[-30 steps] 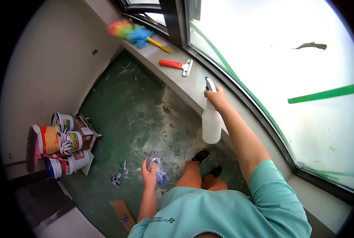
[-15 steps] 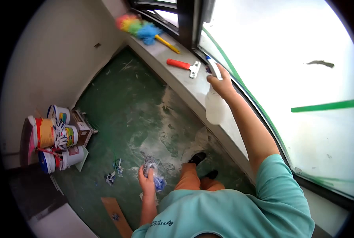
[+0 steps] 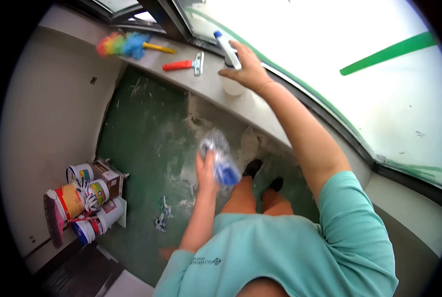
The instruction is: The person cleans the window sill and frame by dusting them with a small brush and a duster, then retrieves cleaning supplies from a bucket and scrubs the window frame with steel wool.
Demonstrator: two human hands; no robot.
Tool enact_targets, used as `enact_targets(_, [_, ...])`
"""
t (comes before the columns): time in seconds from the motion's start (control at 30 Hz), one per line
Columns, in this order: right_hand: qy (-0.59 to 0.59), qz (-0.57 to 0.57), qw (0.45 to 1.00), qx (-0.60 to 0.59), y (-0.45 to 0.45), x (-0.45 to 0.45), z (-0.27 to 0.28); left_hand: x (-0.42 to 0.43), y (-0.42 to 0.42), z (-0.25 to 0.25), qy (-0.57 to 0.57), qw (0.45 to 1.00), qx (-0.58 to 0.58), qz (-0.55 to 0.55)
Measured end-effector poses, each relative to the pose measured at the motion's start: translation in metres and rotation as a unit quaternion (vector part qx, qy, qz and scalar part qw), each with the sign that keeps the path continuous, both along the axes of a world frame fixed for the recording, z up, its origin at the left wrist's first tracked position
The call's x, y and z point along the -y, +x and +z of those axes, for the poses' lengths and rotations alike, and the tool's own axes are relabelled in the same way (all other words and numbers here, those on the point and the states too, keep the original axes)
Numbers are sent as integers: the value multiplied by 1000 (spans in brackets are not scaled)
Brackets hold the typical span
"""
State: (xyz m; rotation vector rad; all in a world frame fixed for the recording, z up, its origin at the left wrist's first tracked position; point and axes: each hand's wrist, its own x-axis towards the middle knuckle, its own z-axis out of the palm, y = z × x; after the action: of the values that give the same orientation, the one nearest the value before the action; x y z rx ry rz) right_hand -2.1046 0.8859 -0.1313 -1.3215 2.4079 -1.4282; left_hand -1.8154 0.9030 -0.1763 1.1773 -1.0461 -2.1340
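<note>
On the windowsill stands a white spray bottle (image 3: 232, 87) with a blue-tipped trigger head. My right hand (image 3: 250, 69) is around its upper part, with thumb and fingers spread wide apart and no firm grip visible. My left hand (image 3: 207, 171) is closed on a blurred grey and blue bundle (image 3: 221, 158), held above the floor in front of my legs; it looks like crumpled clear plastic. Left of the bottle, a red-handled scraper (image 3: 183, 65) lies on the sill. Further left lies a rainbow feather duster (image 3: 134, 46) with a yellow handle.
Several paint buckets (image 3: 113, 210), with gloves on them, and a cardboard box (image 3: 108, 178) stand by the left wall. Small scraps (image 3: 162, 215) lie on the stained green floor (image 3: 146, 128). A large window (image 3: 300, 34) with green tape borders the sill.
My right hand has brought the spray bottle down onto the sill, and its fingers have spread. My left hand has raised the grey and blue bundle. The view has turned.
</note>
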Motion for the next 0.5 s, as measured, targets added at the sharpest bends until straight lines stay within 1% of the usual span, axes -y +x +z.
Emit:
enact_targets(0.03, [27, -3, 999, 30, 5, -19, 6, -1, -12, 0, 15, 999, -25, -14])
enact_targets(0.07, [20, -24, 999, 17, 12, -38, 3, -2, -25, 0, 30, 998, -54, -29])
enact_targets(0.13, [12, -19, 994, 109, 30, -85, -11, -9, -50, 13, 88, 994, -56, -44])
enact_targets(0.17, [58, -15, 972, 229, 41, -110, -12, -14, -59, 18, 104, 989, -76, -69])
enact_targets(0.2, [101, -13, 933, 345, 56, -133, -12, -20, -66, 18, 106, 989, -75, -75])
enact_targets(0.27, [-5, -38, 893, 449, 88, -173, -30, -36, -82, 19, 141, 978, -84, -126])
enact_targets(0.3, [-8, -51, 892, 450, 92, -188, -26, -46, -85, 19, 130, 972, -65, -182])
enact_targets(0.33, [18, -42, 888, 457, 94, -201, -20, -56, -87, 19, 134, 969, -63, -198])
enact_targets(0.37, [41, -38, 886, 461, 93, -214, -15, -65, -91, 18, 114, 960, -46, -251])
enact_targets(0.4, [34, -64, 888, 454, 87, -228, -10, -75, -97, 17, 94, 946, -35, -307])
enact_targets(0.47, [21, 3, 821, 571, 77, -261, -2, -88, -104, 3, 75, 929, -45, -361])
enact_targets(0.5, [18, 0, 863, 506, 78, -278, -12, -96, -109, -1, 72, 921, -48, -380])
